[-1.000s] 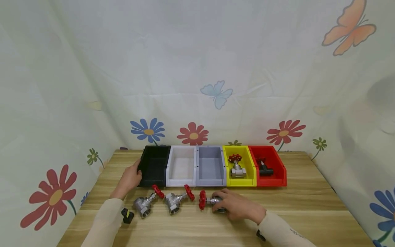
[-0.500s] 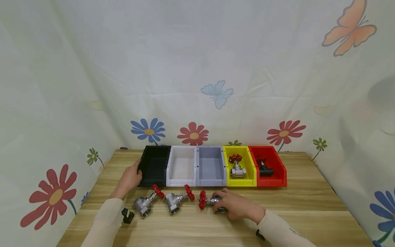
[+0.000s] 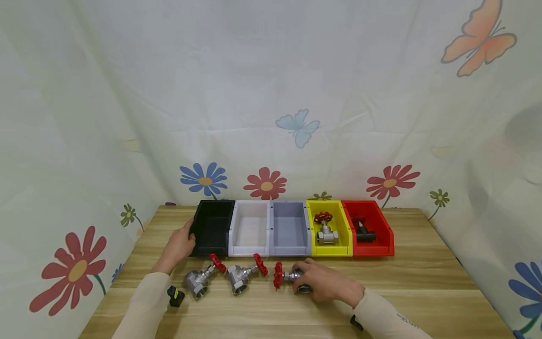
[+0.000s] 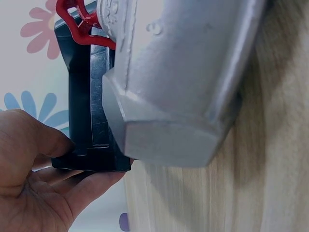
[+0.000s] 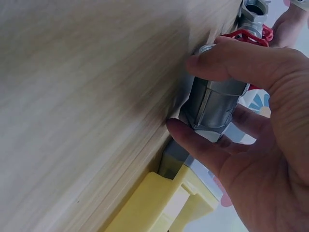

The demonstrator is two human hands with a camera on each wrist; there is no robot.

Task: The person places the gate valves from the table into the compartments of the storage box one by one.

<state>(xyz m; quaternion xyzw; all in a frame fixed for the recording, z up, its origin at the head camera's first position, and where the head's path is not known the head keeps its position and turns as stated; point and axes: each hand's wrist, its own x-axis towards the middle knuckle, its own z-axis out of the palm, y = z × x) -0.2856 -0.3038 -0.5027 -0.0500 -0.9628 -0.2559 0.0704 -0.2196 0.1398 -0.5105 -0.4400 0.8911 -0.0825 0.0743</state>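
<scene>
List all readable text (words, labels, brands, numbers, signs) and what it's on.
Nothing reads for certain.
Right sleeve: small dark lettering in the head view, too small to read.
Valve close to the left wrist camera: raised marks on the metal body, one roundish, the rest too unclear to read.
Row of bins: no lettering I can make out.

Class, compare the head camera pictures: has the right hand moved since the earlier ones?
No, not visibly: judged against the yellow bin, the right hand keeps the same place, still gripping the valve.
</scene>
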